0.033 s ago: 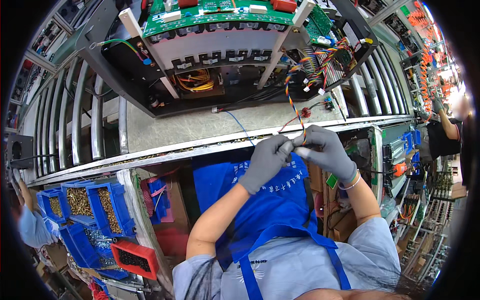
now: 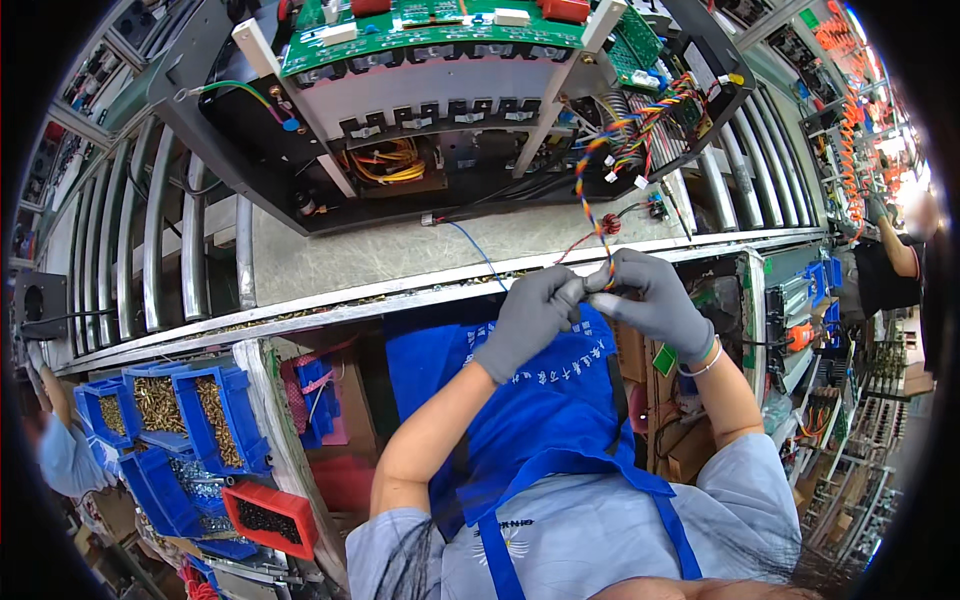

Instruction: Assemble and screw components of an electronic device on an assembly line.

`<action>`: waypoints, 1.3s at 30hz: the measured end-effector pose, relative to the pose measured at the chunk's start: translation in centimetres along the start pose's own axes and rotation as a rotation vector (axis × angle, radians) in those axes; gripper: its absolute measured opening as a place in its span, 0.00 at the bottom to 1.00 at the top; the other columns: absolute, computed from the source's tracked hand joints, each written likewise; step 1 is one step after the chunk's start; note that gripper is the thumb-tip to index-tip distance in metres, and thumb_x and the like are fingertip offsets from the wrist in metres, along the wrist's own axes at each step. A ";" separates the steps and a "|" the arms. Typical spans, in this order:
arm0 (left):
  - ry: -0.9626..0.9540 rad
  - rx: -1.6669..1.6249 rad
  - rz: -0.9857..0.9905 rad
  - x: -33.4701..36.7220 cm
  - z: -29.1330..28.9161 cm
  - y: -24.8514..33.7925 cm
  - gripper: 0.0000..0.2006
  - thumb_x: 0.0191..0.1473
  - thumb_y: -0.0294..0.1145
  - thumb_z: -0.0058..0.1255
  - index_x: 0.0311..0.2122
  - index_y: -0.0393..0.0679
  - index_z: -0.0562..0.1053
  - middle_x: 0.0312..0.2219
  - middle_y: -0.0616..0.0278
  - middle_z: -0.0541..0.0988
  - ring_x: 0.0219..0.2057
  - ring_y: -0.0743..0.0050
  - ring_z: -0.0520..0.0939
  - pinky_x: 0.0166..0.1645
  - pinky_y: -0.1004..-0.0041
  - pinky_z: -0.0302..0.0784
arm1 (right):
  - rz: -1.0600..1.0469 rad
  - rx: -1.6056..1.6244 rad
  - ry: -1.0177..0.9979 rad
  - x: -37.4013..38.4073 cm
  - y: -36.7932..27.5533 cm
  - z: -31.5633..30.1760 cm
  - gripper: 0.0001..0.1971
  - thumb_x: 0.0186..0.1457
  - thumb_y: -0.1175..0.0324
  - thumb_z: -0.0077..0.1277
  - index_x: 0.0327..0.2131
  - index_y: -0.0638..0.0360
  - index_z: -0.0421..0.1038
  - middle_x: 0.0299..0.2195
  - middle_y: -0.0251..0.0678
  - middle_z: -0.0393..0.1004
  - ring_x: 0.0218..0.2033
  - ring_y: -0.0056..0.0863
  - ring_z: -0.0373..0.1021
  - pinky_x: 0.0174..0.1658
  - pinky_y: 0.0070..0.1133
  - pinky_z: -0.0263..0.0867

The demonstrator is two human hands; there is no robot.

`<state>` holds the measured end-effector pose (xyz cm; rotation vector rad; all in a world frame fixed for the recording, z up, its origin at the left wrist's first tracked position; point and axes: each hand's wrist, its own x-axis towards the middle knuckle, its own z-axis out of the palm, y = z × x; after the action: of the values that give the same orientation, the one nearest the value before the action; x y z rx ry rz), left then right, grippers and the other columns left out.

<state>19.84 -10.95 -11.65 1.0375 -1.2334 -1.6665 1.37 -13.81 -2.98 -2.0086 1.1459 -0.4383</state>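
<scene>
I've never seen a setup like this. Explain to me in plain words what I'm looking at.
There is no machine arm here, only a person's two hands in grey gloves. The camera sits on the person's head and looks down; its very wide lens bends straight edges near the rim.

Ahead, a large black case with a green circuit board stands on a flat grey worktop, with metal rollers on both sides. A thin blue wire hangs over the worktop's near edge.

The right hand pinches a bundle of twisted coloured wires coming from the case. The left hand meets it there, but its exact grip is hidden.

At lower left, blue bins and a red bin hold small parts.
</scene>
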 end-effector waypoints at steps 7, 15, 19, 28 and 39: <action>-0.137 -0.144 -0.161 4.6 -1.8 0.5 0.17 0.61 0.44 0.42 0.37 0.38 0.74 0.20 0.65 0.75 0.17 0.84 0.72 0.20 0.83 0.64 | -0.212 -0.270 0.071 2.4 2.5 -1.5 0.08 0.49 0.72 0.56 0.34 0.58 0.76 0.28 0.37 0.72 0.29 0.32 0.71 0.33 0.23 0.65; 0.345 0.719 0.120 10.3 -1.0 2.5 0.16 0.55 0.43 0.47 0.43 0.42 0.71 0.27 0.48 0.79 0.26 0.52 0.81 0.33 0.59 0.77 | -0.160 -0.546 0.417 7.2 6.0 -3.1 0.05 0.52 0.65 0.55 0.31 0.55 0.75 0.15 0.38 0.69 0.16 0.39 0.68 0.20 0.30 0.61; 0.352 0.771 0.164 11.6 -0.9 0.8 0.24 0.50 0.40 0.51 0.53 0.50 0.67 0.32 0.51 0.78 0.35 0.45 0.79 0.39 0.54 0.75 | -0.166 -0.621 0.416 8.6 7.1 -1.8 0.06 0.51 0.65 0.56 0.28 0.56 0.74 0.15 0.39 0.69 0.16 0.40 0.68 0.19 0.30 0.61; 0.219 0.906 0.162 11.0 -1.1 -0.7 0.21 0.49 0.39 0.50 0.50 0.47 0.68 0.37 0.52 0.77 0.31 0.49 0.81 0.36 0.56 0.76 | -0.098 -0.791 0.657 10.8 9.0 0.9 0.08 0.55 0.64 0.52 0.35 0.57 0.75 0.21 0.43 0.75 0.21 0.40 0.72 0.24 0.30 0.66; 0.214 0.841 0.174 11.5 -1.3 -1.7 0.18 0.51 0.38 0.46 0.49 0.49 0.70 0.21 0.52 0.79 0.23 0.50 0.81 0.30 0.55 0.76 | 0.250 -0.624 0.567 12.0 7.7 1.8 0.11 0.58 0.61 0.45 0.34 0.58 0.71 0.26 0.46 0.74 0.29 0.50 0.71 0.31 0.37 0.65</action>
<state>16.87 -21.62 -15.30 1.4877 -1.8625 -0.8518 4.42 -25.43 -10.89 -2.2755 2.0633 -0.5934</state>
